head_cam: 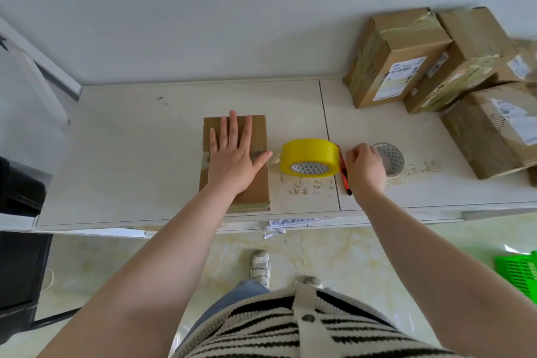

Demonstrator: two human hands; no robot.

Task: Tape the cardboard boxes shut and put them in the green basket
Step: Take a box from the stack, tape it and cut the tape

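- One flat cardboard box [235, 163] lies on the pale table [130, 154], near the middle of the view; a strip of clear tape crosses its top from 9 o'clock to 3 o'clock.
- A pile of at least four more cardboard boxes [436, 67] sits at 2 o'clock from the flat one, brown, wrapped in shiny tape and carrying white printed labels.
- Two tape rolls: a fat yellow roll [309, 157] stands just beside the flat box at its 3 o'clock, with a stretch of clear tape running from it toward the box; a thinner clear roll [390, 157] lies flat further out at 3 o'clock, partly hidden by the right hand.
- One red-and-black cutter [345, 174], long and slim, lies between the yellow roll and the right hand.
- The left hand [232, 160] lies palm down on the flat box, fingers straight and spread, thumb stretched toward the yellow roll over the taped strip.
- The right hand [364, 167] has its fingers curled inward, beside the cutter and over the edge of the clear roll; I cannot tell whether it holds anything.
- One green basket [518, 273], plastic with a slotted wall, stands on the glossy marbled floor at 4 o'clock, cut off by the frame edge.
- The table surface is smooth, scuffed with torn tape residue near the rolls.
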